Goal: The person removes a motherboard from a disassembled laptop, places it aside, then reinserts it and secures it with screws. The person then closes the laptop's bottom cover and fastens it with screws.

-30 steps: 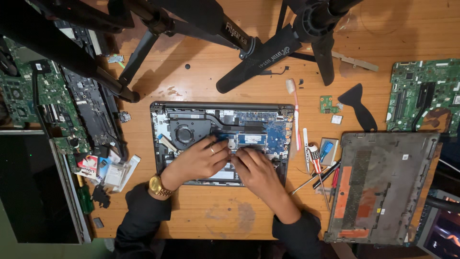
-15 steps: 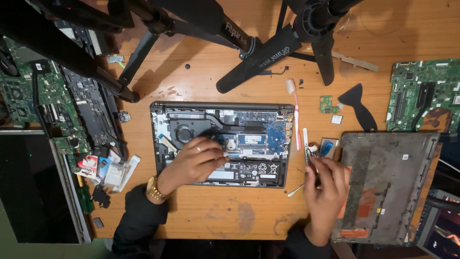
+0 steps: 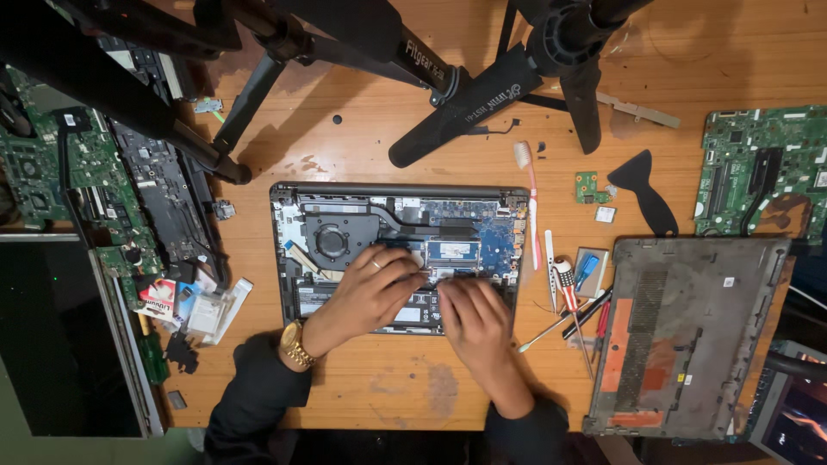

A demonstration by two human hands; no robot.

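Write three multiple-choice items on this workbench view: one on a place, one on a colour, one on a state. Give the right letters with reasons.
1. Where does the grey bottom cover lie relative to the opened laptop?
A. To its right
B. To its left
C. On top of it

2. What colour is the handle of the screwdriver beside the laptop?
A. Green
B. Red and white
C. Yellow

3. What state are the person's hands in?
A. Both resting off the table
B. Only one on the laptop
C. Both on the laptop's exposed inside

Answers:
1. A, the cover sits on the wooden table at the laptop's right.
2. B, the handle shows red and white bands.
3. C, the left hand and right hand both rest on the internals near the lower middle.
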